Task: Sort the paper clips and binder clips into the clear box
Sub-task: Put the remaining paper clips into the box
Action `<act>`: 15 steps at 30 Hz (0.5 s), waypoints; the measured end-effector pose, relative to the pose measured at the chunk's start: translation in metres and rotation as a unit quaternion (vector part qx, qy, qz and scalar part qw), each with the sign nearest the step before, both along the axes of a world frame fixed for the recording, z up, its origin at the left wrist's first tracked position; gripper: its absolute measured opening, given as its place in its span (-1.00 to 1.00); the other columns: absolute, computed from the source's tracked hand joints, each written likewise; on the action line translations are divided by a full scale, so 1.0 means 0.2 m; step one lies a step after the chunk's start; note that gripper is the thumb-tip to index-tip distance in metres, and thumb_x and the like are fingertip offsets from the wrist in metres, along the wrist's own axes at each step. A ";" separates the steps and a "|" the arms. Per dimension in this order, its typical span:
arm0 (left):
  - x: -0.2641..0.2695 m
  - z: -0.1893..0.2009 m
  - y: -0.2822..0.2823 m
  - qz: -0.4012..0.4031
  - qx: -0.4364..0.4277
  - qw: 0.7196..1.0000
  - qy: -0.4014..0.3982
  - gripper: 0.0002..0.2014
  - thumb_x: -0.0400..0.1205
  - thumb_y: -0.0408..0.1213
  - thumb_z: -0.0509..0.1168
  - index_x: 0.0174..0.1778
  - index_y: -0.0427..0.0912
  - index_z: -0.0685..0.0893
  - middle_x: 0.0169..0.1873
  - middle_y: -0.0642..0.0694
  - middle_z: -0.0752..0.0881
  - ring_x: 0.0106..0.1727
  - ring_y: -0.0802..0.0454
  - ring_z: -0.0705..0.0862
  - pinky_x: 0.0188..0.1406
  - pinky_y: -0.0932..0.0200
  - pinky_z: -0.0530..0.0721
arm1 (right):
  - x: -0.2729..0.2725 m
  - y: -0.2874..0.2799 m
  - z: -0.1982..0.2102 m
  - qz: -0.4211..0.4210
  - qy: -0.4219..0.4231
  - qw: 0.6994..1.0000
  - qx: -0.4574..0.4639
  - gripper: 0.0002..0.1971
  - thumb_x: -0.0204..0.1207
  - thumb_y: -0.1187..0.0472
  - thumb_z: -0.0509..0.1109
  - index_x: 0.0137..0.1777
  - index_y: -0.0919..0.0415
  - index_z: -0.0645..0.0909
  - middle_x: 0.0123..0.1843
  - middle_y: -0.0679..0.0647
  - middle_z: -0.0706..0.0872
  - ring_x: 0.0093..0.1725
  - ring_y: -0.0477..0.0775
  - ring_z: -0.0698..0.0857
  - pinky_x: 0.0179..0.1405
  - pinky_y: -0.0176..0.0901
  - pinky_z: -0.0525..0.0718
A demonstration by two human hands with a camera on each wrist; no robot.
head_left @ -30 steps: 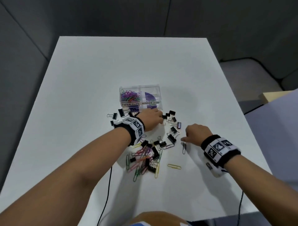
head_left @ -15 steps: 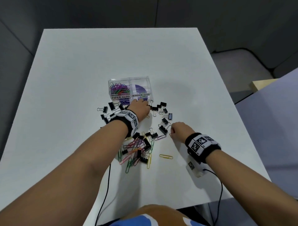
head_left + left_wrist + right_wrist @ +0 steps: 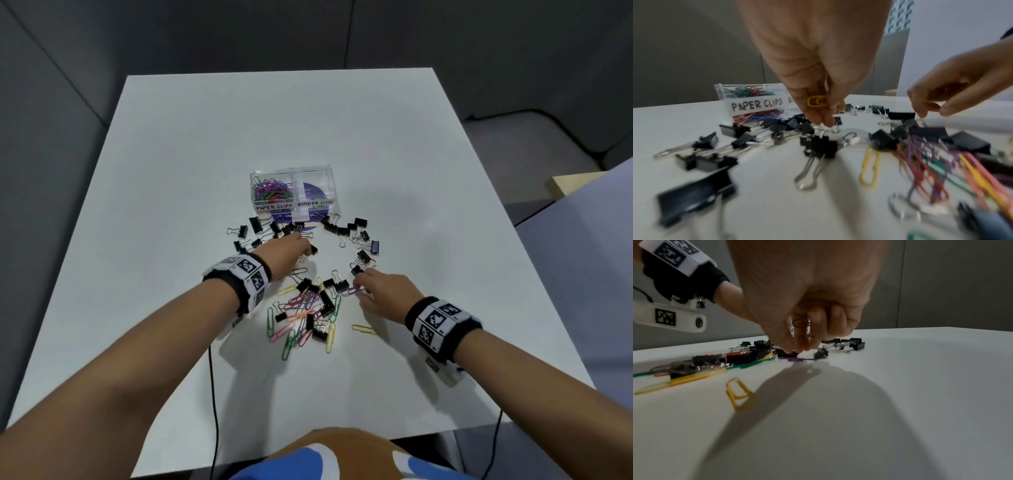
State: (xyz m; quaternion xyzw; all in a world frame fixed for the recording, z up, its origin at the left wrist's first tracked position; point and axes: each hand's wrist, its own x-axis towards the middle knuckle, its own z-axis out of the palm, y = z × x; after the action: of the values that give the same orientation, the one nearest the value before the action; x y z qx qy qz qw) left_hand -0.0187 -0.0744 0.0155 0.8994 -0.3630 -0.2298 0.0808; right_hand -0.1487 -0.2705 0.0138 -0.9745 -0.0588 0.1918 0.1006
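The clear box (image 3: 327, 205) stands mid-table with two compartments labelled PAPER CLIPS and BINDER CLIPS; coloured paper clips (image 3: 272, 190) fill the left one. Black binder clips (image 3: 363, 236) lie in an arc in front of it, and a mixed pile of paper clips (image 3: 301, 315) lies nearer me. My left hand (image 3: 306, 251) pinches a yellow paper clip (image 3: 817, 101), its fingertips down among the binder clips (image 3: 818, 144). My right hand (image 3: 358, 284) holds a dark paper clip (image 3: 800, 322) in its curled fingers, and its fingertips touch a purple paper clip (image 3: 795, 360) on the table.
A lone yellow paper clip (image 3: 363, 329) lies right of the pile, near my right wrist. The white table (image 3: 205, 137) stretches bare behind the box. Black cables (image 3: 214, 394) hang from both wrists over the near edge. Grey walls surround the table.
My left hand has drawn back a little from the front of the box toward the binder clips. My right hand has moved left to the purple paper clip at the pile's edge.
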 end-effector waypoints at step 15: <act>-0.05 -0.03 -0.02 -0.006 0.096 0.994 -0.045 -0.74 0.65 -0.07 0.24 0.10 -0.17 0.65 0.15 -0.13 0.64 0.14 -0.12 0.67 0.11 0.01 0.62 | 0.15 0.11 -0.03 0.041 -0.023 0.998 -0.046 -0.74 0.67 0.14 0.15 0.16 0.24 0.59 0.22 0.14 0.57 -0.10 0.24 0.70 -0.28 -0.11 0.54</act>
State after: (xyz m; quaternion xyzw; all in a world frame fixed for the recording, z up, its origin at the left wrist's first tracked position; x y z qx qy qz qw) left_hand -0.0285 -0.0787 0.0101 0.9102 -0.3480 -0.2232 -0.0241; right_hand -0.1189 -0.2494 0.0085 -0.9790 -0.0920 0.1759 0.0469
